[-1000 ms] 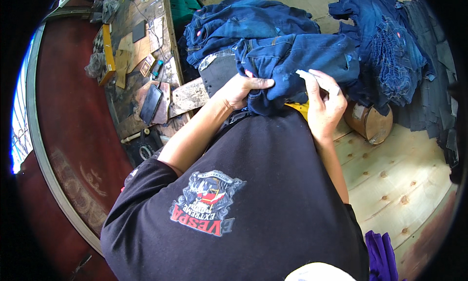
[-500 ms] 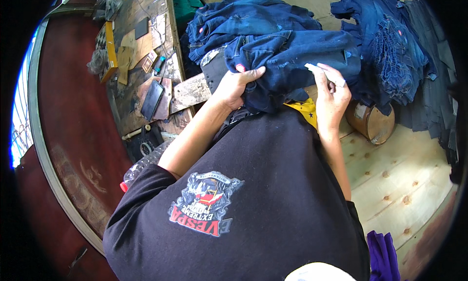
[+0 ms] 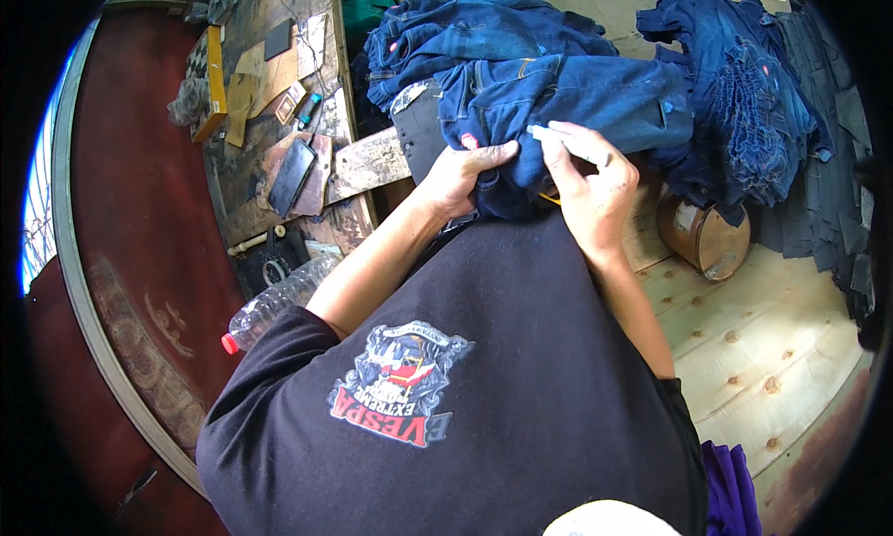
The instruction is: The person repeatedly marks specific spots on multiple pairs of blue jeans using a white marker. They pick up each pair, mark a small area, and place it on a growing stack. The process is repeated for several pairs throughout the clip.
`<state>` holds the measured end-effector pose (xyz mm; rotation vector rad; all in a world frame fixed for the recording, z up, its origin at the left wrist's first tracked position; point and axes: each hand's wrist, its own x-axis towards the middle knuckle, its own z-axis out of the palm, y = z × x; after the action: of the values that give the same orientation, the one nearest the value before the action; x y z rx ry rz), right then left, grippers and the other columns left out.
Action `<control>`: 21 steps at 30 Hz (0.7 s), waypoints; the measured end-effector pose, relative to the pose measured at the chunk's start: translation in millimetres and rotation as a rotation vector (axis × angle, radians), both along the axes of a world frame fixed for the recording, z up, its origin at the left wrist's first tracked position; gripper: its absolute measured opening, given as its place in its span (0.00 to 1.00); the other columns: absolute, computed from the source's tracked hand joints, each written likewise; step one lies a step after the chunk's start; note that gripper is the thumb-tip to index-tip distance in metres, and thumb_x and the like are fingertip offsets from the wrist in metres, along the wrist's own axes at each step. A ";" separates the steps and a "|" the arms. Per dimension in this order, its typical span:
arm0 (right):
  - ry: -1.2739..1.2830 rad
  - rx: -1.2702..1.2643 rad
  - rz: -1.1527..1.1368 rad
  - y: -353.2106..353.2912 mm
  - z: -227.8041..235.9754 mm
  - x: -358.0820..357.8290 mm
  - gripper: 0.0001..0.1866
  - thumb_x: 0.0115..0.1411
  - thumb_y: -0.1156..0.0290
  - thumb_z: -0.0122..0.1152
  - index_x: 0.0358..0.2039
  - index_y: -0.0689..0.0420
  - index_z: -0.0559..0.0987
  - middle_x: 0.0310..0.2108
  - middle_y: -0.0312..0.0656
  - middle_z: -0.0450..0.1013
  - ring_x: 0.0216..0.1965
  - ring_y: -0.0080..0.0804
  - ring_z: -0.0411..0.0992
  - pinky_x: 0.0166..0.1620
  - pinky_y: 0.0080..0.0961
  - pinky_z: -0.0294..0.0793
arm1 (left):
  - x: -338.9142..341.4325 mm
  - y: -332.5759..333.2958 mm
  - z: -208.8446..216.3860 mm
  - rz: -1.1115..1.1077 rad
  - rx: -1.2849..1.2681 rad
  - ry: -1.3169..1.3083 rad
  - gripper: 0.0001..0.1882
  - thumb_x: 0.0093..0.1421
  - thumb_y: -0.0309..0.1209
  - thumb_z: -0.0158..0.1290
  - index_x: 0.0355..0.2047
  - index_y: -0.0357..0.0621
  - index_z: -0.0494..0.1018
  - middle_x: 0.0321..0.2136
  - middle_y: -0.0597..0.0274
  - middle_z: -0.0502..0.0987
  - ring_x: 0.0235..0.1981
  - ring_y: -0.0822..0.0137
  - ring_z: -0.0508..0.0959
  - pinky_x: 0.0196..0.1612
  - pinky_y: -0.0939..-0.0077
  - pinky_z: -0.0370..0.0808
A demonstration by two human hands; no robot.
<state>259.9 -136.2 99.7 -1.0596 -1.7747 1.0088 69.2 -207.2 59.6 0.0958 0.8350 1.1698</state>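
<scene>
A pair of blue jeans (image 3: pixel 605 99) lies stretched crosswise in front of me, over a dark board (image 3: pixel 420 131) that shows at its left end. My left hand (image 3: pixel 450 180) is closed on the near edge of the denim, thumb on top beside a small red tag (image 3: pixel 469 141). Between the thumb and fingers of my right hand (image 3: pixel 595 187) is a small white stick-like piece (image 3: pixel 537 131), its tip on or just over the denim near my left thumb. Whether the tip touches I cannot tell. The right fingertips look dusted white.
More jeans (image 3: pixel 484 24) are heaped behind. To the right hang blue garments (image 3: pixel 735 80) and grey cloth strips (image 3: pixel 828 164), above a round drum (image 3: pixel 702 236). At left a worn wooden table (image 3: pixel 244 178) bears a phone (image 3: pixel 293 177); a plastic bottle (image 3: pixel 279 299) lies near my left elbow.
My right hand has moved left across the denim with the white piece, close to my left thumb. The left hand keeps its grip. The yellow cloth below is now mostly covered.
</scene>
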 end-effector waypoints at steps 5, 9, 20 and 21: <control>0.014 0.019 -0.115 -6.0 4.0 -2.6 0.08 0.64 0.75 0.75 0.41 0.65 0.89 0.38 0.46 0.88 0.34 0.28 0.84 0.39 0.24 0.82 | 0.1 -2.8 -2.5 -0.005 0.025 0.022 0.21 0.69 0.25 0.63 0.61 0.37 0.78 0.54 0.55 0.86 0.50 0.62 0.87 0.59 0.61 0.85; 0.007 -0.054 -0.155 -6.5 6.3 -1.4 0.08 0.65 0.74 0.75 0.41 0.65 0.90 0.38 0.45 0.88 0.36 0.26 0.85 0.41 0.24 0.82 | 0.2 -4.8 -2.4 -0.012 0.027 0.018 0.21 0.69 0.25 0.63 0.61 0.38 0.78 0.54 0.56 0.86 0.51 0.62 0.87 0.59 0.61 0.85; 0.056 -0.140 -0.237 -6.2 0.2 11.1 0.09 0.66 0.76 0.73 0.44 0.67 0.89 0.40 0.47 0.88 0.40 0.30 0.85 0.47 0.26 0.83 | -3.3 -11.4 -2.7 0.040 0.055 -0.115 0.25 0.71 0.27 0.61 0.66 0.36 0.73 0.58 0.51 0.83 0.57 0.56 0.85 0.65 0.55 0.81; 0.070 -0.164 -0.272 -5.9 0.3 11.8 0.08 0.66 0.76 0.73 0.44 0.67 0.89 0.40 0.47 0.88 0.41 0.31 0.85 0.48 0.26 0.83 | -3.0 -12.1 -2.9 0.029 0.045 -0.130 0.25 0.71 0.27 0.61 0.66 0.35 0.73 0.59 0.51 0.83 0.57 0.56 0.85 0.66 0.55 0.81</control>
<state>271.7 -142.2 100.0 -1.3114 -1.4634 1.0200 66.3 -219.2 56.8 0.0443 0.6977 1.2093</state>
